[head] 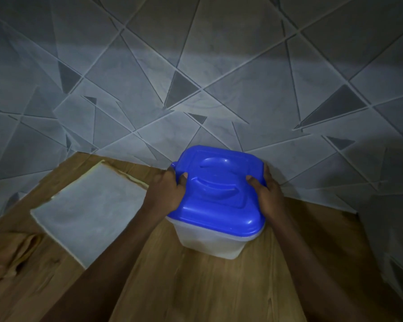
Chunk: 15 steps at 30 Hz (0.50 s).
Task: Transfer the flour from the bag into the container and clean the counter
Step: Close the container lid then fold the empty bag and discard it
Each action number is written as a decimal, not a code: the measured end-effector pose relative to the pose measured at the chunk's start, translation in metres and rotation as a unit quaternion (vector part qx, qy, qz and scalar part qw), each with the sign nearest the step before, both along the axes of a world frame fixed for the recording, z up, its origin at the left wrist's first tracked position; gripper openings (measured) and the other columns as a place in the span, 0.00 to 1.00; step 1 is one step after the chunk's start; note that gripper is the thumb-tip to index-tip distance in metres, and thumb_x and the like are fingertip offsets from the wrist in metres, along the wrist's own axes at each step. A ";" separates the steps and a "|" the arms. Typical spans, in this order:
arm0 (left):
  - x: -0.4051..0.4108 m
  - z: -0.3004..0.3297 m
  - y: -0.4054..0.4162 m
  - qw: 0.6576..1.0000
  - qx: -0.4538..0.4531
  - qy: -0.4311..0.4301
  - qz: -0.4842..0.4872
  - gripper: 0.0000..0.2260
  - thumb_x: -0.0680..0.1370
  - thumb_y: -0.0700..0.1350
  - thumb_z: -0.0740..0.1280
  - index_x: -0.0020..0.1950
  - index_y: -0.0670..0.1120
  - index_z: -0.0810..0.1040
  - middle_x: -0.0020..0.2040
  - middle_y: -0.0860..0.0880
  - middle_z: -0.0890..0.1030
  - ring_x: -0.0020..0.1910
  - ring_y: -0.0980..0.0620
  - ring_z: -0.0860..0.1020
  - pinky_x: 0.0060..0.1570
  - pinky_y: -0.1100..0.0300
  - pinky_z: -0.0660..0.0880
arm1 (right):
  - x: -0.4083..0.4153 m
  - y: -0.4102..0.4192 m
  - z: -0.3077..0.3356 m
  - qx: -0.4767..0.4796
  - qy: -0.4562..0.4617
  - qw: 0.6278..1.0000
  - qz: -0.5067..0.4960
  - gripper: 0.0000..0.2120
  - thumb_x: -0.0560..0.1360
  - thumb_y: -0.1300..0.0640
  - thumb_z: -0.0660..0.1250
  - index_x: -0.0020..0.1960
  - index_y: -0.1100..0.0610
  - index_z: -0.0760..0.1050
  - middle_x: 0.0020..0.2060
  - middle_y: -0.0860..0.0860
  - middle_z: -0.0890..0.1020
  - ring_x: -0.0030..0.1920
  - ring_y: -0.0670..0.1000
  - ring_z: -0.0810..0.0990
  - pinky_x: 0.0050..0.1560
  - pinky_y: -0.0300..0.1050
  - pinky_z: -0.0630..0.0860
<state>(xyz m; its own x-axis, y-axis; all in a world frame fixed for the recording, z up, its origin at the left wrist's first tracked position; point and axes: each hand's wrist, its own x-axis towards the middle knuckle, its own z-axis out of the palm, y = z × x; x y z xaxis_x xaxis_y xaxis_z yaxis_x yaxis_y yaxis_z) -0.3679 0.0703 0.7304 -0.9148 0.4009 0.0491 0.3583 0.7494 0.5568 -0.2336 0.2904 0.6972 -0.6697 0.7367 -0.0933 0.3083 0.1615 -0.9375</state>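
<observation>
Container: translucent square plastic tub (pixel 209 240) on wooden counter (pixel 196 287), against tiled wall.
Lid: blue plastic lid (pixel 215 194) atop tub.
Grip: left hand (pixel 166 191), right hand (pixel 266 191) clasping opposite lid edges.
Flour bag: not identifiable; flat grey sheet (pixel 89 210) left of tub.

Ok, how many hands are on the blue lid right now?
2. The left hand grips the blue lid's left edge, the right hand grips its right edge.

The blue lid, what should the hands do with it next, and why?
Probably lift the blue lid off. It sits on the container, so no flour can go in yet. The left hand and right hand already grip its two sides, thumbs on top.
</observation>
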 end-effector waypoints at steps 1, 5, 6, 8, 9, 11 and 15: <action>-0.002 -0.001 0.000 1.000 -0.005 -0.007 -0.001 0.21 0.83 0.57 0.58 0.63 0.40 0.75 0.57 0.41 0.79 0.59 0.41 0.77 0.58 0.52 0.74 | 0.001 -0.001 0.000 -0.029 0.006 1.000 -0.007 0.39 0.73 0.39 0.70 0.79 0.46 0.59 0.71 0.50 0.73 0.69 0.55 0.73 0.70 0.53 0.70; -0.028 -0.005 0.006 0.994 0.036 -0.103 -0.002 0.25 0.81 0.63 0.59 0.57 0.40 0.76 0.52 0.42 0.81 0.54 0.41 0.80 0.56 0.50 0.77 | -0.004 0.000 -0.007 -0.112 0.001 0.990 -0.090 0.57 0.60 0.32 0.75 0.80 0.52 0.55 0.73 0.52 0.71 0.69 0.58 0.74 0.69 0.59 0.72; -0.032 -0.006 0.008 0.991 0.053 -0.125 -0.003 0.27 0.80 0.63 0.60 0.61 0.39 0.75 0.56 0.42 0.81 0.57 0.41 0.80 0.58 0.49 0.76 | -0.004 0.001 -0.011 -0.113 -0.016 0.988 -0.108 0.60 0.56 0.29 0.75 0.79 0.54 0.58 0.71 0.52 0.73 0.67 0.58 0.76 0.67 0.59 0.73; -0.035 -0.008 0.012 0.986 0.068 -0.154 -0.018 0.30 0.81 0.62 0.59 0.73 0.40 0.67 0.69 0.42 0.75 0.67 0.41 0.75 0.66 0.49 0.72 | -0.002 -0.001 -0.008 -0.127 -0.043 0.983 -0.128 0.56 0.53 0.28 0.75 0.73 0.58 0.68 0.65 0.53 0.79 0.60 0.58 0.80 0.63 0.57 0.77; -0.035 -0.010 0.013 0.984 0.067 -0.162 -0.026 0.32 0.82 0.62 0.58 0.78 0.41 0.62 0.74 0.42 0.69 0.72 0.41 0.70 0.71 0.49 0.68 | -0.002 -0.002 -0.004 -0.128 -0.049 0.981 -0.136 0.51 0.55 0.30 0.75 0.69 0.59 0.73 0.61 0.54 0.81 0.57 0.58 0.81 0.61 0.55 0.78; -0.035 -0.015 0.011 0.983 0.064 -0.166 -0.047 0.35 0.82 0.62 0.55 0.82 0.44 0.50 0.81 0.44 0.57 0.79 0.43 0.60 0.77 0.49 0.59 | 0.000 -0.003 -0.003 -0.129 -0.059 0.980 -0.137 0.39 0.59 0.33 0.75 0.60 0.59 0.80 0.54 0.53 0.84 0.52 0.57 0.82 0.56 0.53 0.79; -0.043 -0.021 0.007 0.981 0.079 -0.153 -0.086 0.33 0.83 0.62 0.53 0.83 0.49 0.46 0.83 0.50 0.48 0.81 0.47 0.51 0.79 0.50 0.51 | 0.000 -0.003 -0.005 -0.249 0.026 0.966 -0.066 0.30 0.63 0.40 0.79 0.58 0.56 0.82 0.52 0.54 0.86 0.52 0.58 0.85 0.60 0.56 0.79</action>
<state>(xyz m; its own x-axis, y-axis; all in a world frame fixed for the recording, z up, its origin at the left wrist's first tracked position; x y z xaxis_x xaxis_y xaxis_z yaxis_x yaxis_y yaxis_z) -0.4108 0.0773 0.7095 -0.8159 0.5600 -0.1438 0.2696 0.5885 0.7622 -0.2332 0.2875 0.6926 -0.5861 0.6889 -0.4265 0.2460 -0.3502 -0.9038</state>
